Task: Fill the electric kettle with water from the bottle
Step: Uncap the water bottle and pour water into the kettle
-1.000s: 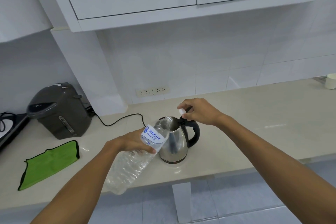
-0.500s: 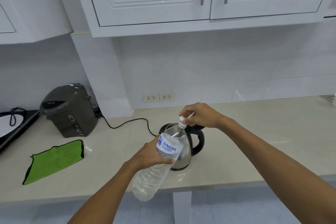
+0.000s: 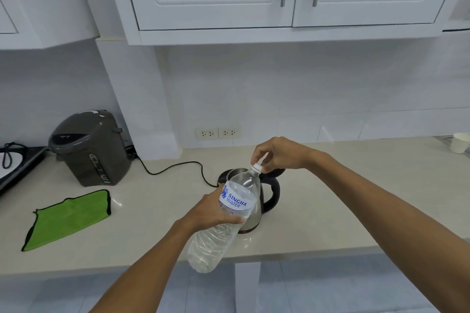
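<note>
A clear plastic water bottle (image 3: 223,221) with a blue-lettered white label is tilted, neck up and to the right, in front of the kettle. My left hand (image 3: 212,212) grips it around the label. My right hand (image 3: 276,154) pinches a white cap (image 3: 262,157) just above the bottle's mouth (image 3: 256,167). The steel electric kettle (image 3: 256,201) with a black handle stands on the beige counter (image 3: 356,198), its lid open; the bottle hides much of its body.
A dark grey hot-water pot (image 3: 90,147) stands at the back left, its black cord (image 3: 173,168) running to the kettle. A green cloth (image 3: 68,218) lies left of me. A white cup (image 3: 460,143) sits far right. Wall cabinets hang overhead.
The bottle swung from pouring into the kettle to neck-up. My right hand left the kettle's lid area and brought the white cap to the bottle's mouth.
</note>
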`<move>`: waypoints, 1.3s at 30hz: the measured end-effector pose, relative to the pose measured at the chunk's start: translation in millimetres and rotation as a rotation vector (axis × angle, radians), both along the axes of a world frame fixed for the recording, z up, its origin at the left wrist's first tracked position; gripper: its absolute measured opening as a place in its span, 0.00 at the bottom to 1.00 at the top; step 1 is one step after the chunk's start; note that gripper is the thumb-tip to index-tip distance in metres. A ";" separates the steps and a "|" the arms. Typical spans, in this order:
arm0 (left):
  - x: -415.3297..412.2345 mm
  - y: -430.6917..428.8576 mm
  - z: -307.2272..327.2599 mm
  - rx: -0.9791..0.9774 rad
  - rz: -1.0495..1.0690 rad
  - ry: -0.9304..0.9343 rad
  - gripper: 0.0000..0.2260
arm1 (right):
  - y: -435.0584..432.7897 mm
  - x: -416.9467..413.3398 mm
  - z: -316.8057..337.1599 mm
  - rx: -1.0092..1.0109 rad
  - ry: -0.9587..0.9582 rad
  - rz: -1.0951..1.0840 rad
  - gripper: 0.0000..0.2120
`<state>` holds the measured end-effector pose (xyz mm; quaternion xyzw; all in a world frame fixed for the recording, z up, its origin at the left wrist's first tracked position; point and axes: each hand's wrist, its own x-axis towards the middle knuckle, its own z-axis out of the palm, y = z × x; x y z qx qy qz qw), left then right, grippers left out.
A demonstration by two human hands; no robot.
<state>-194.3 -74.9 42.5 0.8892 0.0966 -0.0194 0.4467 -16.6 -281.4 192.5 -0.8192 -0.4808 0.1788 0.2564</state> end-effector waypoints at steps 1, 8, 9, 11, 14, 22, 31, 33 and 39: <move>-0.3 -0.1 -0.5 -0.002 0.003 -0.005 0.37 | 1.1 0.3 1.6 -0.028 -0.019 0.003 0.11; -1.8 -0.3 -0.3 -0.020 0.039 -0.061 0.35 | 20.9 -12.2 -11.1 -0.223 -0.239 -0.088 0.25; -1.7 -0.7 -0.8 -0.021 0.052 -0.069 0.34 | 25.0 -14.6 -12.8 -0.252 -0.274 -0.092 0.28; -2.6 -1.8 -3.0 -0.022 0.072 -0.077 0.34 | 31.7 -19.1 -16.2 -0.313 -0.321 -0.086 0.29; -4.2 -4.0 -7.8 -0.019 0.088 -0.089 0.34 | 40.4 -25.2 -22.4 -0.463 -0.433 -0.052 0.16; -15.1 -16.5 -19.6 -0.066 0.177 -0.140 0.32 | 42.8 -42.8 -39.1 -0.204 -0.108 -0.367 0.27; -7.3 -76.4 -34.6 -0.242 0.365 -0.300 0.32 | 6.3 -83.5 -83.9 0.155 0.276 -0.341 0.43; 0.9 -96.9 -40.5 -0.271 0.361 -0.314 0.32 | -9.9 -80.2 -84.1 0.160 0.206 -0.351 0.37; 43.4 -156.0 -47.0 -0.331 0.281 -0.311 0.32 | -69.9 -56.4 -82.3 0.160 0.052 -0.436 0.36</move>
